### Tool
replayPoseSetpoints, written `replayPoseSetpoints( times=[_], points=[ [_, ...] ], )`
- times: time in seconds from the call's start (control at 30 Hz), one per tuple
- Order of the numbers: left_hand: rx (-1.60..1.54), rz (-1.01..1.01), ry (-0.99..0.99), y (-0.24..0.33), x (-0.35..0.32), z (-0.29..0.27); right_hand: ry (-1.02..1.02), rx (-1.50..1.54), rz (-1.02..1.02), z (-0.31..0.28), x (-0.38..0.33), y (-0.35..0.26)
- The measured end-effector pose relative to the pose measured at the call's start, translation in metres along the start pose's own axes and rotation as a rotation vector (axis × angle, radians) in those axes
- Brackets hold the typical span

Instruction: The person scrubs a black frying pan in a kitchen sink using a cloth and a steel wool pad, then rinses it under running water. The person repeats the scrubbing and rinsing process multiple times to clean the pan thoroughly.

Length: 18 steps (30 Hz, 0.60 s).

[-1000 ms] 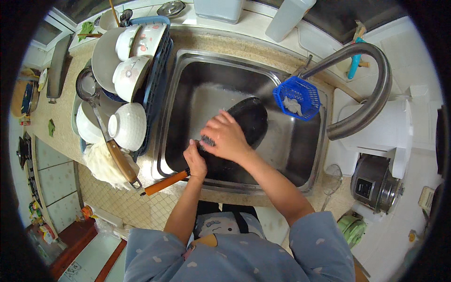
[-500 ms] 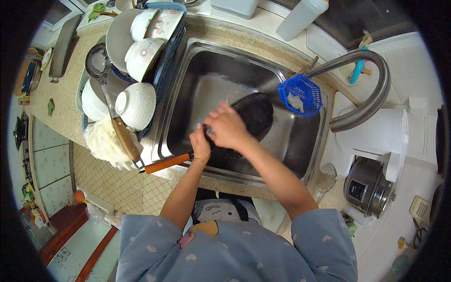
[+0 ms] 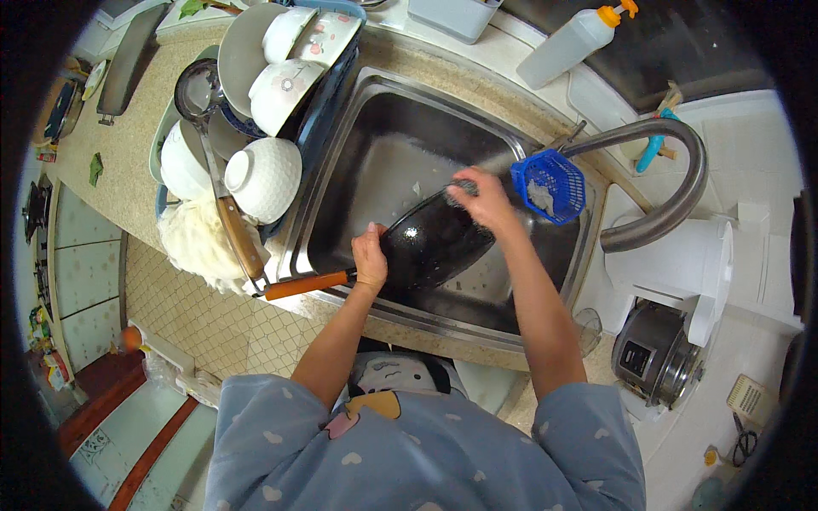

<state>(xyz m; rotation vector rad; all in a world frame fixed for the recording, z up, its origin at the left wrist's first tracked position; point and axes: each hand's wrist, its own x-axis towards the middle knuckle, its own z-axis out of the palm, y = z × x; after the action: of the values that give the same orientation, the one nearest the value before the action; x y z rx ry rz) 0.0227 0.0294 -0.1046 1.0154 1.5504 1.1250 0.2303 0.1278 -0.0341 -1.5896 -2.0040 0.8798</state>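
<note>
A black wok [image 3: 439, 243] is tipped on its side in the steel sink [image 3: 366, 128], its wet, shiny surface showing. Its orange-brown handle [image 3: 308, 284] sticks out over the near left rim of the sink. My left hand [image 3: 369, 258] is closed on the wok's edge close to the handle, thumb up. At the far right part of the wok, my right hand [image 3: 487, 203] has its fingers curled round a grey steel-wool scrubber [image 3: 464, 185], which lies against the wok's edge. Small pale scraps lie on the sink bottom.
Left of the sink, a blue dish rack [image 3: 317, 111] holds white bowls [image 3: 264, 186], with a wood-handled ladle [image 3: 232, 230] and a pale cloth [image 3: 200, 247]. A blue strainer basket [image 3: 550, 186] hangs at the right, beside the curved faucet [image 3: 694, 153]. Behind stands a pump bottle [image 3: 567, 47].
My right hand has moved right and away from my left hand, to the wok's far edge. The wok has tilted, showing more of its wet surface. My left hand stays near the handle.
</note>
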Motion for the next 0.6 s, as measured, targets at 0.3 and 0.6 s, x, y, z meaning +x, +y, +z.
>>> replayPoseSetpoints(
  times=[0.3,0.6],
  points=[
    [-0.043,0.023,-0.007,0.000,-0.001,0.000,-0.203,-0.400,-0.361,0.053,-0.025,-0.083],
    [-0.086,-0.011,0.043,-0.006,-0.002,0.001,-0.059,0.043,-0.003,0.015,0.001,-0.018]
  ],
)
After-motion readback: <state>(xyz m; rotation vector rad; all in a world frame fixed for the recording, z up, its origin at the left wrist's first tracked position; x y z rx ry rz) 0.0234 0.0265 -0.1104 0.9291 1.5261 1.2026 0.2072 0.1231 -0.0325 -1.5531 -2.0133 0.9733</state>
